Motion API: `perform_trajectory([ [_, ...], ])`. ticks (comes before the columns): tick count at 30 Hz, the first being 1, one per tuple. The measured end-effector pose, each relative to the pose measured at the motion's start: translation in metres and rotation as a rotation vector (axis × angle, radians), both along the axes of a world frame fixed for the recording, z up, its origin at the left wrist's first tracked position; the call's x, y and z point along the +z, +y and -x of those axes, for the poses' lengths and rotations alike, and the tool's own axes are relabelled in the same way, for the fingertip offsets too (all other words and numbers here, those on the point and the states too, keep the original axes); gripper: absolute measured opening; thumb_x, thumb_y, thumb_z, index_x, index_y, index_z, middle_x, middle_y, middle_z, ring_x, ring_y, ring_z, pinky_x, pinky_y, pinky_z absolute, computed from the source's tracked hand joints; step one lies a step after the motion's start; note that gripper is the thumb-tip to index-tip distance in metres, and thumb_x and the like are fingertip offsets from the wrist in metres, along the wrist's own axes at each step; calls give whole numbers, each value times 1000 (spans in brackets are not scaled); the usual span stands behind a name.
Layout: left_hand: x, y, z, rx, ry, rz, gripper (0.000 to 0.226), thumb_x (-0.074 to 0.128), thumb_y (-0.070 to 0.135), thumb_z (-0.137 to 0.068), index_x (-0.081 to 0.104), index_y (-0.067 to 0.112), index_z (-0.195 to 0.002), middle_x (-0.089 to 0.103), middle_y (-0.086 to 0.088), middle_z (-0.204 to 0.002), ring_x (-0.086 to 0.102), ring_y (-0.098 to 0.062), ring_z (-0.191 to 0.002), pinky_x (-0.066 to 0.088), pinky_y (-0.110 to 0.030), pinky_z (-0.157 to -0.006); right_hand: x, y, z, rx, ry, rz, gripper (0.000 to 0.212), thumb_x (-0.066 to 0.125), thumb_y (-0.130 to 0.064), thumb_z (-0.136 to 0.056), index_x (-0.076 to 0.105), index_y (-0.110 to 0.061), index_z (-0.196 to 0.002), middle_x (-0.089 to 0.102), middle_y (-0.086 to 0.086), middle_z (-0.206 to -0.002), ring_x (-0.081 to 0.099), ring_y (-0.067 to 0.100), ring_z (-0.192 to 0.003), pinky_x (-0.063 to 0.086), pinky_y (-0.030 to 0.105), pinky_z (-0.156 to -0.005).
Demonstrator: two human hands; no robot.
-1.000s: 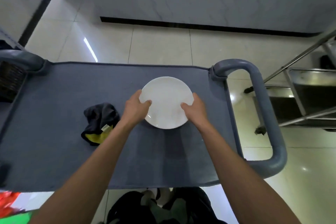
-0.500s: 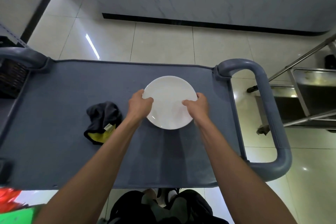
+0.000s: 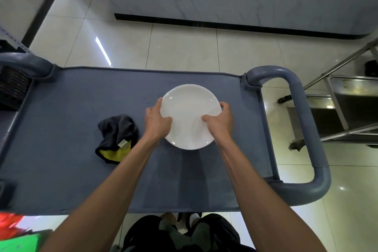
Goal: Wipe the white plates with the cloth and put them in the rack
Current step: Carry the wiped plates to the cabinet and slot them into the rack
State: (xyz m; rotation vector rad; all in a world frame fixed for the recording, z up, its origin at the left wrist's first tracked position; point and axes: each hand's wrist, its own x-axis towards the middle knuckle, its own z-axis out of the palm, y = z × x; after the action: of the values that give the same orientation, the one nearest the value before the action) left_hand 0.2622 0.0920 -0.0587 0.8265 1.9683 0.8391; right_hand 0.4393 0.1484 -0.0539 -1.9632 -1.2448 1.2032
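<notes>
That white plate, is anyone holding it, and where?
Yes. Both hands grip the white plate by its rim: left hand on the left edge, right hand on the right.

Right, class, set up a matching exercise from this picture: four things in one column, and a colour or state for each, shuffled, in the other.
Things:
1. white plate
2. cloth
3. cart handle
4. left hand

States:
A. lies crumpled on the cart, dark with a yellow side
B. grips the plate's left rim
C. held at both rims
D. grey-blue loop at the cart's right end

Pairs: 1-C, 2-A, 3-D, 4-B
</notes>
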Motion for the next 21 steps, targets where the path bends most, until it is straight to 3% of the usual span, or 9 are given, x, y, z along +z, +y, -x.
perform_trajectory([
  [3,2,-3,-2,-25,18,-1,66,49,6,-86,42,41,-140,33,-2,-124,48,-26,-104,45,-34,-89,-3,-5,1,31,-4,-11,67,80,-15,-71,46,-25,-129,53,4,-129,56,22,-105,48,32,-81],
  [6,1,-4,-1,-48,53,-49,69,49,4,-86,37,39,-144,31,-3,-124,48,-27,-106,43,-34,-89,-3,-11,3,66,-15,-65,77,79,-15,-74,41,-26,-140,48,3,-137,50,18,-109,43,31,-85],
  [10,0,-4,1,-42,70,-97,78,51,5,-86,26,40,-151,29,0,-127,49,-24,-107,45,-35,-88,-2,-21,9,142,-70,-159,92,76,-16,-80,25,-35,-155,42,1,-150,41,20,-134,38,34,-106],
  [14,1,-9,0,-48,81,-157,86,53,5,-90,15,41,-158,29,3,-131,46,-18,-111,43,-32,-91,-1,-29,11,136,-59,-194,93,75,-16,-81,25,-35,-156,40,0,-151,37,22,-139,35,41,-116],
  [18,-3,-17,-3,-110,103,-247,88,53,-1,-89,20,47,-155,31,2,-143,37,-18,-129,38,-33,-103,4,-35,7,137,-71,-225,92,74,-14,-81,26,-34,-157,40,-1,-147,39,20,-136,37,41,-114],
  [21,-1,-17,-6,-137,131,-285,87,53,-3,-88,23,42,-156,31,2,-147,33,-19,-134,36,-40,-112,8,-38,4,119,-94,-249,92,75,-16,-81,26,-33,-156,40,-1,-147,40,21,-135,39,44,-113],
])
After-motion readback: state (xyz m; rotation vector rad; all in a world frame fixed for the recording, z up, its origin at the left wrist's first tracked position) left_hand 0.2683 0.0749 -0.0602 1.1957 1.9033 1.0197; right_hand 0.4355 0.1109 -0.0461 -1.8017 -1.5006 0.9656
